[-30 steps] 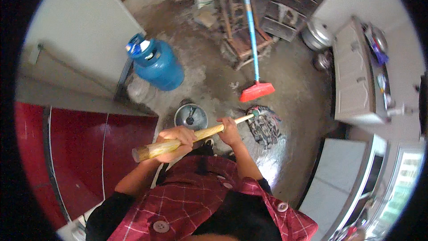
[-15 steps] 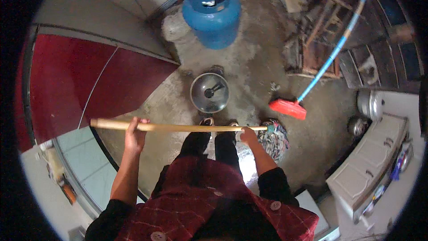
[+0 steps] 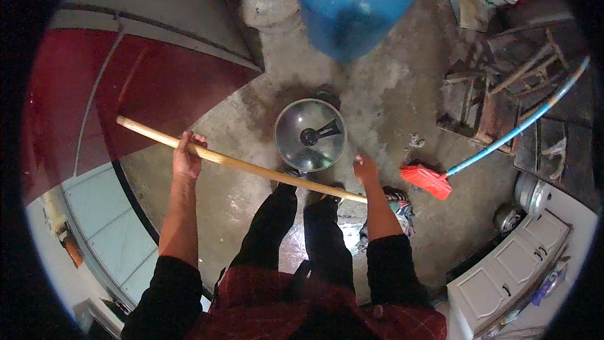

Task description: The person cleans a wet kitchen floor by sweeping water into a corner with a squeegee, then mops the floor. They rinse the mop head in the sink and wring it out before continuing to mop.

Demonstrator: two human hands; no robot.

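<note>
The left hand (image 3: 187, 156) clasps the wooden handle (image 3: 251, 166) of a mop, slanting toward four o'clock; the right hand (image 3: 365, 169), curled in a loose fist, is off the wood. The mop head (image 3: 404, 211) lies at that hand's five o'clock, partly behind the forearm (image 3: 382, 214). Across the room from us, a red-headed broom (image 3: 428, 181) shows at three, a blue cylinder (image 3: 355, 19) at twelve.

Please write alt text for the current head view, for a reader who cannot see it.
A person's left hand grips a wooden mop handle slanting across the view; the right hand appears off it. Nearby are a round glass lid, blue gas cylinder and red broom head.
</note>
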